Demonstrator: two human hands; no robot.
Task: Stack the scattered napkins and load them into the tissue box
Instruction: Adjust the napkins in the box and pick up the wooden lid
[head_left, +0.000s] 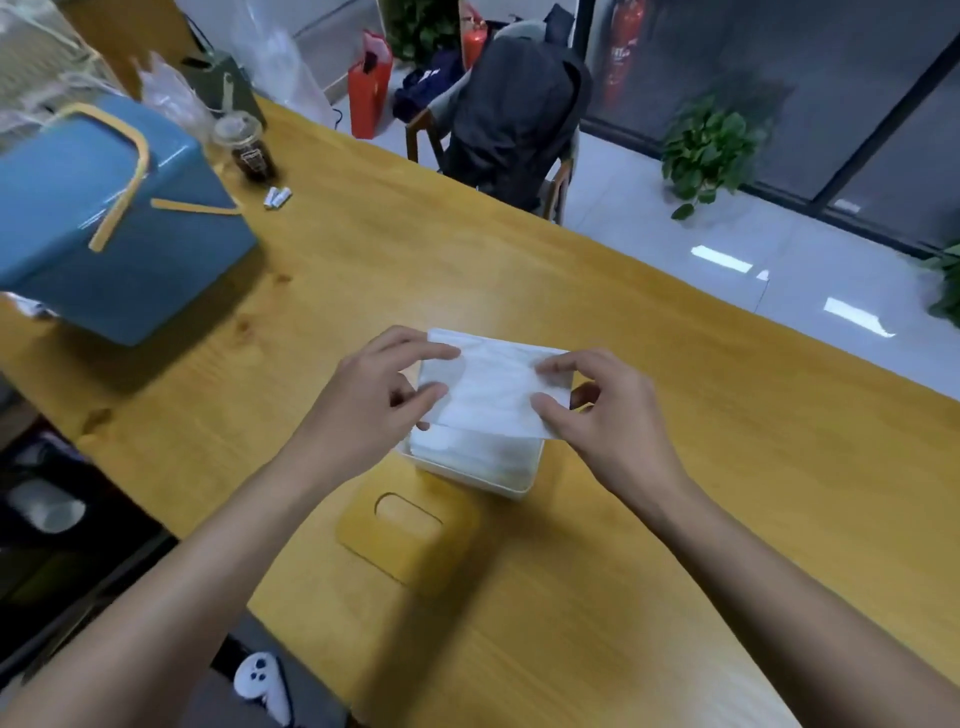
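A white folded napkin (493, 387) is held flat just above the open white tissue box (511, 486) in the middle of the wooden table. My left hand (374, 395) pinches its left edge and my right hand (597, 410) pinches its right edge. Inside the box lies a stack of white napkins (467, 449), partly hidden under the held one. The box's wooden lid (405, 535), with an oval slot, lies flat on the table just in front of the box.
A blue box with yellow straps (114, 218) stands at the far left. Behind it are a lidded drink cup (249, 148), two small batteries (277, 197) and plastic bags. A chair with a dark jacket (514, 114) stands beyond the table's far edge. A white controller (262, 680) lies near my lap.
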